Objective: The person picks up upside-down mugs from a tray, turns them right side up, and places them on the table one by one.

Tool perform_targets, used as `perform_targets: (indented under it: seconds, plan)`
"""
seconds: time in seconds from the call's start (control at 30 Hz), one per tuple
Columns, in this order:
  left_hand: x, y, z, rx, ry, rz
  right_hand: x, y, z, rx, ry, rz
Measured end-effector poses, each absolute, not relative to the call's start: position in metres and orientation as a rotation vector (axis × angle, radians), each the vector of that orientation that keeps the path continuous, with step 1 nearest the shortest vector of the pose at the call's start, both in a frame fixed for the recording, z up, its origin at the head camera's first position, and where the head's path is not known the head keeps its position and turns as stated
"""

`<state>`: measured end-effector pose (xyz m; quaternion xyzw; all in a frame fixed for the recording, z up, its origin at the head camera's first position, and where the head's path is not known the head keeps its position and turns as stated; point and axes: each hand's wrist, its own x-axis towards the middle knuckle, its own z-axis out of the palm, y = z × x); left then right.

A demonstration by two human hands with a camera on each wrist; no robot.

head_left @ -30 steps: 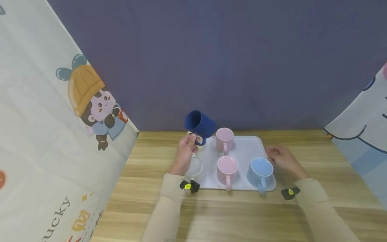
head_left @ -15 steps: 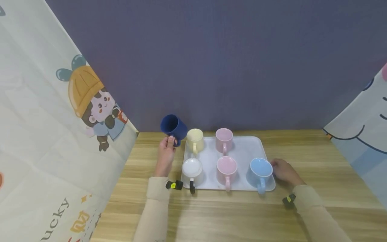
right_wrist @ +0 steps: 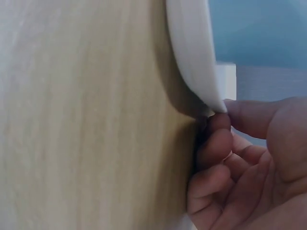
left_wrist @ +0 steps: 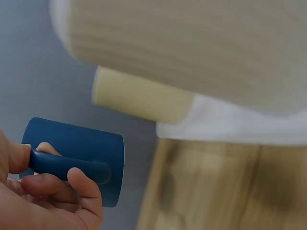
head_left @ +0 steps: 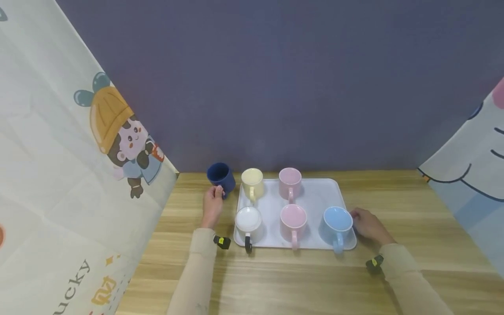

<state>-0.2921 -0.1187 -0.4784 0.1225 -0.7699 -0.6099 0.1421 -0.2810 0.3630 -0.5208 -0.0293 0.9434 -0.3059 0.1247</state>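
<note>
My left hand [head_left: 213,206] grips the handle of a dark blue mug [head_left: 225,176] to the left of the white tray [head_left: 320,192]. In the left wrist view, its fingers curl round the handle [left_wrist: 72,165]. The tray's right edge is pinched between the thumb and fingers of my right hand [head_left: 370,225], as the right wrist view shows. On the tray stand a yellow mug [head_left: 253,183], two pink mugs [head_left: 290,183], a white mug [head_left: 248,223] with a black handle, and a light blue mug [head_left: 337,222] nearest my right hand.
The wood-grain table [head_left: 299,280] meets a dark blue-grey wall [head_left: 275,87] at the back. A printed cloth [head_left: 78,175] with a cartoon figure hangs on the left, another printed cloth [head_left: 472,175] on the right.
My left hand has carried the dark blue mug leftward off the tray's left side, then lowered it and turned it more upright. My right hand has come onto the tray's right edge.
</note>
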Motion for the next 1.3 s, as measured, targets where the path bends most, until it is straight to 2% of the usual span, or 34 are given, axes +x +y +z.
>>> perform_targets:
  seconds: [0.53, 1.3]
  plan:
    - [-0.326, -0.125, -0.514, 0.496, -2.431, -1.639, -0.282, 0.362, -0.525, -0.113, 2.761, -0.869]
    - [-0.338, -0.129, -0.51, 0.536, -2.405, -1.631, -0.281, 0.362, -0.53, -0.134, 2.817, -0.863]
